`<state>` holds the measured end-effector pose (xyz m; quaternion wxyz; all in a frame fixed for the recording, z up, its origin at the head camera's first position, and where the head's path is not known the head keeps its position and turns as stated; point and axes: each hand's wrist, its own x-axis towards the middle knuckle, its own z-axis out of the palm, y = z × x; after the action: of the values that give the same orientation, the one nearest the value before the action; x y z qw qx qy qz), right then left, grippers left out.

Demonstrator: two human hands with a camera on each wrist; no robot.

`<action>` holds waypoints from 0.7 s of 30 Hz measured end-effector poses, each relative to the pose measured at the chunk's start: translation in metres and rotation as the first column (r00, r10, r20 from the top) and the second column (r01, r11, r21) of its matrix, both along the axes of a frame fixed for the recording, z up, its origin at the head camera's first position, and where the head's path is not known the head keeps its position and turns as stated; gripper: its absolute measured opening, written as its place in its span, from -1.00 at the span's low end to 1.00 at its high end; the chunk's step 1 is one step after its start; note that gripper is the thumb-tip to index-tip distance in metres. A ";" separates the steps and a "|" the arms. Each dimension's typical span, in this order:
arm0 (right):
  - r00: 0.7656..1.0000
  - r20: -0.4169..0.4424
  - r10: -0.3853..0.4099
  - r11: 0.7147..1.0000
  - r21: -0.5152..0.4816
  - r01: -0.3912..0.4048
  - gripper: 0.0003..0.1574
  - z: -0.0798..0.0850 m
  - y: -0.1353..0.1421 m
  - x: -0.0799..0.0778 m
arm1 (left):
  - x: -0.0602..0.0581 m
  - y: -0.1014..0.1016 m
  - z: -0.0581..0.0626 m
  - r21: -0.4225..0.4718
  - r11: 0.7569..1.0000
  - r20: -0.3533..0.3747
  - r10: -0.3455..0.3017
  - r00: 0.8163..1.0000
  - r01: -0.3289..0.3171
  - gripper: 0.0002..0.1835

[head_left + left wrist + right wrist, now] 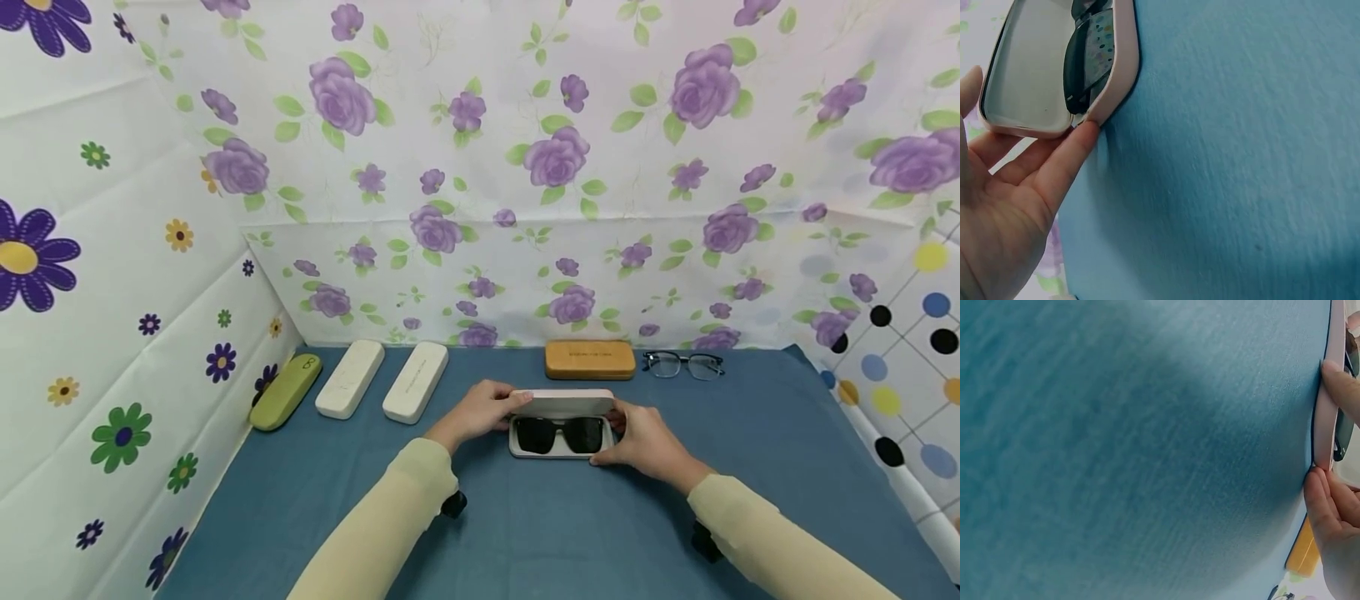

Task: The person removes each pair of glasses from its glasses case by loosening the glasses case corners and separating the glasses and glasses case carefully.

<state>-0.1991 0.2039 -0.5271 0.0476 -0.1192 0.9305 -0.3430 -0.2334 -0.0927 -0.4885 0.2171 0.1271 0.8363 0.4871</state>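
A pale pinkish-white glasses case [562,403] stands with its lid raised on the blue cloth. Inside it lie dark sunglasses [537,435], lenses facing the front. My left hand [480,412] holds the case's left end, thumb on the lid's edge; in the left wrist view its fingers [1063,159] touch the end by the hinge. At the right end, my right hand [651,442] grips the case, thumb on the front corner. The right wrist view has that thumb [1340,387] against the case's side wall [1325,428], with the other fingertips at its end.
Along the back lie a yellow-brown case [589,360] and clear-lensed glasses [682,365]. To the left are a green case [286,392] and two white cases, one marbled [350,379] and one lettered [416,382]. Flowered sheets [480,167] rise behind the blue cloth [510,533].
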 end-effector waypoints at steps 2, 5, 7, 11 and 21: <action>1.000 -0.001 -0.010 1.000 0.009 0.010 0.16 0.000 -0.001 0.000 | 0.001 -0.003 -0.002 -0.015 0.999 -0.051 -0.038 0.998 0.037 -0.49; 1.000 -0.001 -0.020 1.000 0.018 0.020 0.17 0.000 -0.002 0.001 | 0.002 -0.006 -0.006 -0.032 0.996 -0.108 -0.082 0.991 0.079 -0.48; 1.000 -0.002 -0.023 1.000 0.022 0.023 0.17 0.001 -0.003 0.002 | 0.003 -0.008 -0.008 -0.042 0.995 -0.124 -0.093 0.988 0.089 -0.39; 1.000 -0.006 -0.026 0.999 0.018 0.027 0.16 0.002 -0.005 0.006 | 0.007 -0.008 -0.010 -0.060 0.997 -0.102 -0.044 0.994 0.038 -0.31; 0.999 -0.043 -0.027 0.994 0.102 0.031 0.07 0.010 -0.003 0.020 | 0.016 0.002 -0.006 -0.210 0.972 -0.114 0.084 0.990 -0.107 -0.23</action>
<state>-0.1791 0.2009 -0.5175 0.0294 -0.1103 0.9494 -0.2926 -0.2174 -0.0903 -0.4944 0.1619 0.0875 0.8996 0.3961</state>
